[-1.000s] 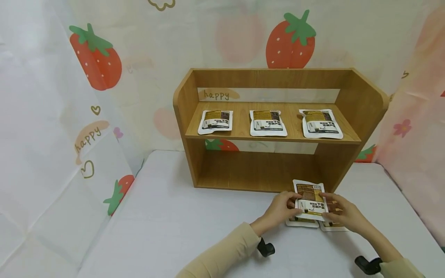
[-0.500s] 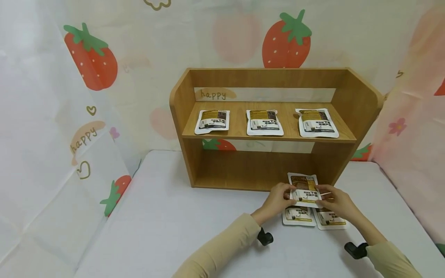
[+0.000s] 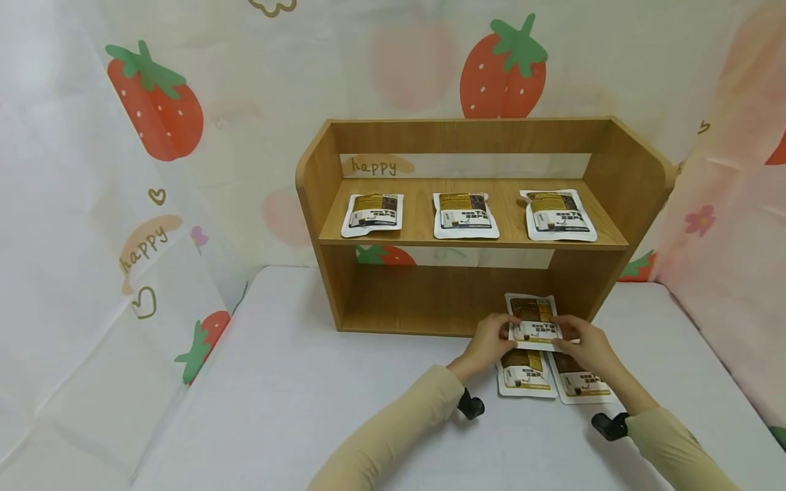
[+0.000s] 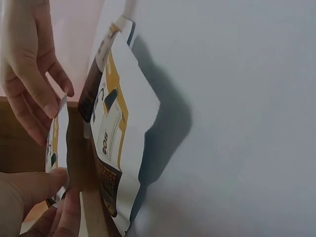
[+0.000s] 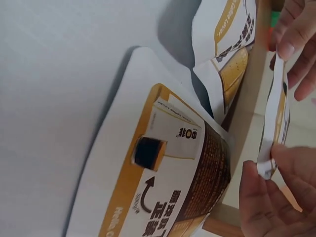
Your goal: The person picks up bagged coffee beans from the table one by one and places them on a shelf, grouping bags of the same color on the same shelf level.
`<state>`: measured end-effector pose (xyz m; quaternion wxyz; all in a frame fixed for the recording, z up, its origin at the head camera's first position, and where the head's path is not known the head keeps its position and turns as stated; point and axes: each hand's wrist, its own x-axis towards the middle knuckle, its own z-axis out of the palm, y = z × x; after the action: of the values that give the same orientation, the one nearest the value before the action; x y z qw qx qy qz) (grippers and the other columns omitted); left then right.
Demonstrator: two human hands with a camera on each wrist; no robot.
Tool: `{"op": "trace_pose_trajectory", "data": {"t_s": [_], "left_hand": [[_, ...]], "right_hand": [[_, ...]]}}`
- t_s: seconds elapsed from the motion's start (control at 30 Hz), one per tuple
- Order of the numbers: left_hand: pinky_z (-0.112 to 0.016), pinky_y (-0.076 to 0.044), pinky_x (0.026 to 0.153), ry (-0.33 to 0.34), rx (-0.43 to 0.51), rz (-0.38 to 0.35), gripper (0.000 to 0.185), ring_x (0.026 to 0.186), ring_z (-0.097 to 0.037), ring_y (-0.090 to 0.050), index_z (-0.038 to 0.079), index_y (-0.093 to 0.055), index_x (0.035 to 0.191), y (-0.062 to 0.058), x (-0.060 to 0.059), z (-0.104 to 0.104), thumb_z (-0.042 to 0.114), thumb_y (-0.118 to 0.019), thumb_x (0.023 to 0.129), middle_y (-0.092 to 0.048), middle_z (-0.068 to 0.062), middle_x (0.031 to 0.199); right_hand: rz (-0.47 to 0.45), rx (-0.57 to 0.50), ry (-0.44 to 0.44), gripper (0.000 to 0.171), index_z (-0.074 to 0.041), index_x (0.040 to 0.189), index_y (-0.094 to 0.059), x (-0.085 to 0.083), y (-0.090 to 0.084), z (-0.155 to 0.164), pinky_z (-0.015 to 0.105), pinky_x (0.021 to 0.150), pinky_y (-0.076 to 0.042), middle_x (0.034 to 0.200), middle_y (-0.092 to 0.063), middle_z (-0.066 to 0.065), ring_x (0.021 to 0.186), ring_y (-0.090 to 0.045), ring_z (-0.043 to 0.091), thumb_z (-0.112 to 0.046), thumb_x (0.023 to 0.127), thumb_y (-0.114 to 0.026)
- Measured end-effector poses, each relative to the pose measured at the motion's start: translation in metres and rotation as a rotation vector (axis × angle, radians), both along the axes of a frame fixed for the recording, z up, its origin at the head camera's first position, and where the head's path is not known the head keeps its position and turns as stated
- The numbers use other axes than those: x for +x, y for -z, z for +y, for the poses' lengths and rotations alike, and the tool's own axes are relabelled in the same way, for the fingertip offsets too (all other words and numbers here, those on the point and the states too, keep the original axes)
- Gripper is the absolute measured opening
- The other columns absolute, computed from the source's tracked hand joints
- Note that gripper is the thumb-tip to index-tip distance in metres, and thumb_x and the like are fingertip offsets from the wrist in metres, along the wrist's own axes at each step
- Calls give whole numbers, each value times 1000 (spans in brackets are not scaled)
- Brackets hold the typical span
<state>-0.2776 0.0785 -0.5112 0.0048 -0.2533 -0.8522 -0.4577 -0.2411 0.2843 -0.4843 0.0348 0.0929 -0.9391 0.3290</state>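
Observation:
My left hand point(image 3: 491, 339) and right hand point(image 3: 587, 346) pinch a white, brown and gold food pouch point(image 3: 533, 320) by its two sides. It is raised at the front right of the wooden shelf's lower level point(image 3: 424, 300). In the left wrist view, thumb and fingers of the left hand point(image 4: 39, 197) grip one edge of the pouch. The right wrist view has the right hand point(image 5: 276, 195) pinching a lower corner. Two similar pouches lie on the table below: a left pouch point(image 3: 526, 376) and a right pouch point(image 3: 583, 383), their upper ends partly hidden.
On the upper board sit three more pouches: left point(image 3: 372, 217), middle point(image 3: 465, 219) and right point(image 3: 561, 218). The shelf's right side panel point(image 3: 635, 177) rises beside my right hand. White cloth covers the table point(image 3: 276, 382), and a strawberry-printed curtain point(image 3: 245, 123) hangs behind.
Both hands have carried the pouch forward and slightly left, off the two table pouches and toward the lower level. More of those two pouches shows now. The head view has shifted slightly.

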Motion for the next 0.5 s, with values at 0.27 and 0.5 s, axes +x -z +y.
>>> {"op": "trace_pose_trajectory", "data": {"t_s": [0.27, 0.5], "left_hand": [[-10, -41, 65, -31, 2, -37, 40, 82, -15, -60, 6, -61, 116, 3, -9, 7, -5, -67, 78, -59, -12, 116], [-12, -37, 55, -53, 60, -46, 38, 67, -9, -50, 5, -62, 113, 7, -16, 9, -6, -67, 77, -62, -12, 90]], "right_hand": [[54, 11, 18, 39, 9, 121, -52, -10, 4, -3, 50, 75, -49, 119, -52, 33, 95, -57, 42, 1, 84, -60], [59, 7, 10, 37, 11, 120, -52, -21, 8, -3, 51, 78, -49, 119, -52, 34, 98, -57, 44, 4, 84, -57]]}}
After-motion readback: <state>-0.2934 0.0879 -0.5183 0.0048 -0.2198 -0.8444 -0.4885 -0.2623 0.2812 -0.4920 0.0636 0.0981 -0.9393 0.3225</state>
